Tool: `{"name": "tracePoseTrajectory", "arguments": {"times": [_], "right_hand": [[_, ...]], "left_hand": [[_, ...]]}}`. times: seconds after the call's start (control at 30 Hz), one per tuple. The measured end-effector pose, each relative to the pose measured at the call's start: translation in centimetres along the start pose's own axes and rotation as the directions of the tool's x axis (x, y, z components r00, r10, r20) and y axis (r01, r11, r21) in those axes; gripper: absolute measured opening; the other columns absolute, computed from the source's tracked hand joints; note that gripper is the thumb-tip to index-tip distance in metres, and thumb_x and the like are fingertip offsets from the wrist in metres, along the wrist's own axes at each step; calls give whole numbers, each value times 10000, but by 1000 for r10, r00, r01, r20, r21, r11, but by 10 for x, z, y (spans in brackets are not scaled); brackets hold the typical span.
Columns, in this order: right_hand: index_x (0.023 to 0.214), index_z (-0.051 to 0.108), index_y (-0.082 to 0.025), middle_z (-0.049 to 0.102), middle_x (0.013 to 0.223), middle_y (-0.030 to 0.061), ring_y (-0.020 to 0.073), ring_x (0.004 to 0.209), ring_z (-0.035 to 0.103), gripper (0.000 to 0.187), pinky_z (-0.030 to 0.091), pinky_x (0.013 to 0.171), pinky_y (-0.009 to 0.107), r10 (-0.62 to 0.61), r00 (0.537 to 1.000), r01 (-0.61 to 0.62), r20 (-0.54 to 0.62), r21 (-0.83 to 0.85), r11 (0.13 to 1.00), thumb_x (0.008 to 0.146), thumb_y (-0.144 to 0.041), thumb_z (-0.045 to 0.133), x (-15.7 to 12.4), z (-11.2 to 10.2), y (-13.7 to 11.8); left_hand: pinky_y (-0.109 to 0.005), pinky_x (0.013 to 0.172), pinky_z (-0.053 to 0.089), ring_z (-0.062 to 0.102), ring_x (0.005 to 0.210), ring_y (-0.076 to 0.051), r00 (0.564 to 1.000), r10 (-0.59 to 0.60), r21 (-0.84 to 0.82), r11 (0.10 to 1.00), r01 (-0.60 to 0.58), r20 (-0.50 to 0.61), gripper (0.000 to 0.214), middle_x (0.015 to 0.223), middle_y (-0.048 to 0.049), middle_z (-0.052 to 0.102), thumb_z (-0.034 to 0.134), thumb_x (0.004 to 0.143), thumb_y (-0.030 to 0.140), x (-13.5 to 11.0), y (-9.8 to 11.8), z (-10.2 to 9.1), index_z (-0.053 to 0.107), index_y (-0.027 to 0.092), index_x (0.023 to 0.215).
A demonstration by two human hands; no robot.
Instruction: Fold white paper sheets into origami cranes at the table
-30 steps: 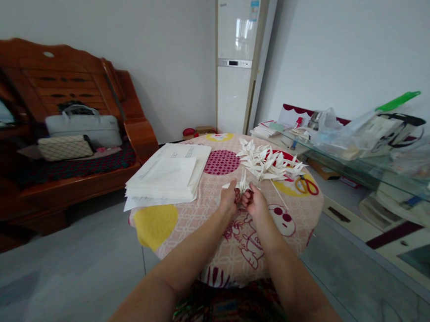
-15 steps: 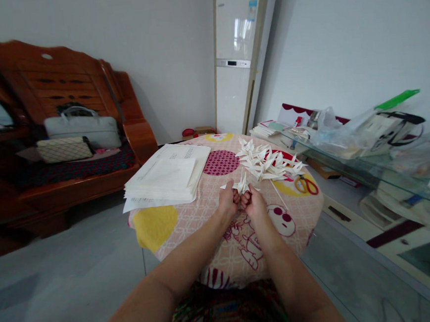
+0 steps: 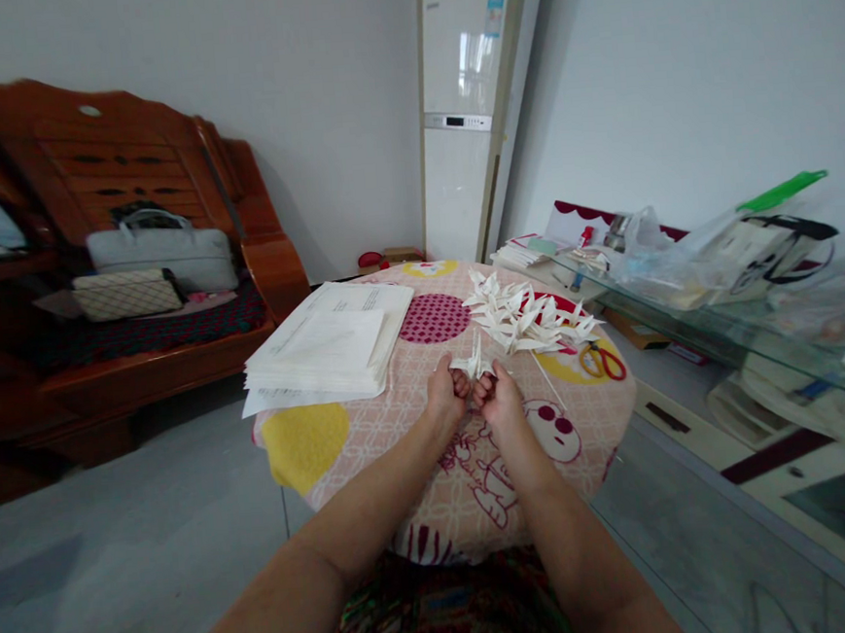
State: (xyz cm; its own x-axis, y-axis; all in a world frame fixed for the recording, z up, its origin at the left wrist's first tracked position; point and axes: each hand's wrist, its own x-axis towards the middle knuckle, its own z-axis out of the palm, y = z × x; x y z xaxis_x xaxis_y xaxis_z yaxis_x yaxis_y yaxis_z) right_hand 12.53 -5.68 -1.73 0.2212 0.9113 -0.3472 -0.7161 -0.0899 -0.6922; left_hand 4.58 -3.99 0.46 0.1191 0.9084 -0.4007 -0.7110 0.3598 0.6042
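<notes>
Left hand [image 3: 447, 391] and right hand [image 3: 499, 394] pinching folded paper [image 3: 477, 361], patterned round tablecloth [image 3: 393, 446], wooden bench [image 3: 134, 134], glass shelf [image 3: 749, 326]

The left hand [image 3: 447, 394] and right hand [image 3: 497, 394] hide the base of the folded paper [image 3: 475, 361] from me; at nine o'clock, the wooden bench [image 3: 136, 139] gets cut off.
</notes>
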Motion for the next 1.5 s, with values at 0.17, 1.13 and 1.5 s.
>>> {"name": "tracePoseTrajectory", "arguments": {"times": [0.17, 1.13, 1.5], "right_hand": [[597, 296, -237, 298, 380, -98, 71, 305, 273, 437, 216, 318, 216, 15, 1000, -15, -4, 25, 1000, 952, -402, 489, -1, 0, -2], [539, 345, -223, 371, 374, -70, 72, 312, 333, 483, 263, 345, 214, -45, 999, 44, -9, -15, 999, 947, -433, 496, -6, 4, 1], [551, 367, -232, 390, 360, -73, 82, 300, 342, 426, 245, 323, 227, -158, 985, 153, -68, -66, 986, 881, -396, 580, -5, 2, 5]], "left_hand": [[-193, 364, 169, 196, 338, -39, 999, -33, -94, 995, 35, 21, 513, 405, 94, 230, 509, 986, 304, 0, 4, 0, 242, 210, 558], [-182, 346, 171, 197, 323, -34, 997, -42, -137, 989, 50, 62, 527, 410, 100, 237, 594, 933, 332, 3, 10, -4, 265, 205, 541], [-200, 339, 122, 202, 291, -41, 997, -17, 89, 996, 10, 72, 511, 342, 74, 291, 607, 893, 244, 0, 0, -6, 322, 201, 471]]}}
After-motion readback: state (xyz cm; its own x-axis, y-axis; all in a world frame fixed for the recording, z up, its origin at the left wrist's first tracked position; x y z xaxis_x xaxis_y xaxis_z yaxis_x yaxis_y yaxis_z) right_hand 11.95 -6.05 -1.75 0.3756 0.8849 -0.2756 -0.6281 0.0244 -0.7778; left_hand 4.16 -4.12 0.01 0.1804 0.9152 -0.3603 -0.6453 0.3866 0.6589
